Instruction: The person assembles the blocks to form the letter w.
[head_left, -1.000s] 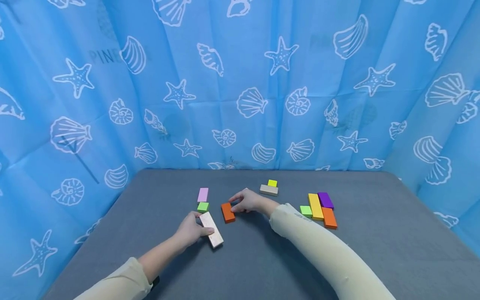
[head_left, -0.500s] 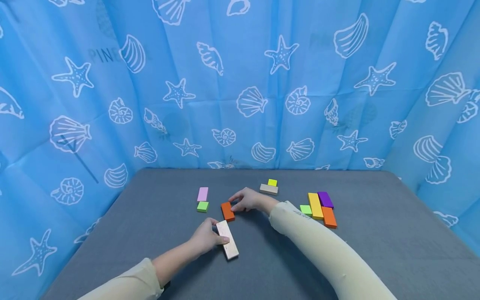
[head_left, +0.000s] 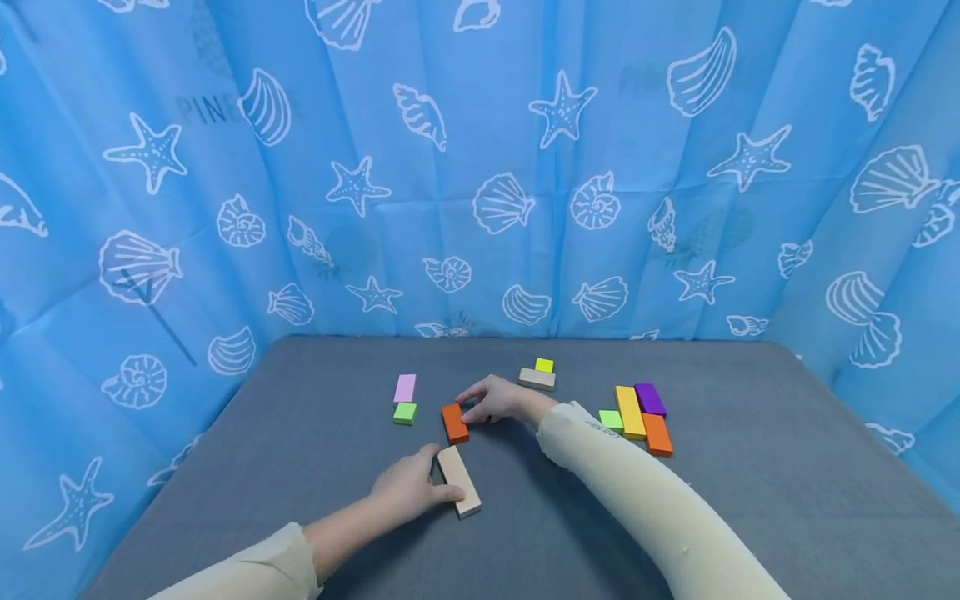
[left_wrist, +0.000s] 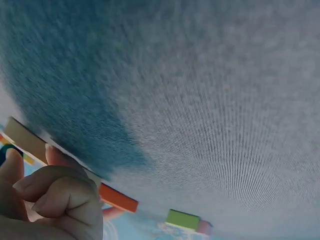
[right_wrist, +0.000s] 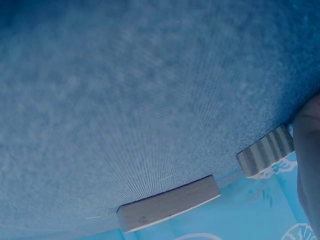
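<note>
My left hand grips a pale wooden block, thumb on its near end and fingers at its far left side. The block lies slanted on the grey cloth, its far end close to an orange block. In the left wrist view, curled fingers partly cover the pale block, with the orange block past its end. My right hand pinches the orange block at its right side and far end. At the right wrist view's edge, part of the right hand shows; its fingertips are hidden.
A pink block and a green block lie left. Behind are a beige block and a yellow one; several coloured blocks, including an amber one, lie right. A striped block shows beside the right hand. A blue curtain hangs behind.
My left hand has carried the pale block rightward and slightly nearer, from beside the green block to the near end of the orange block. My right hand and the orange block have stayed put.
</note>
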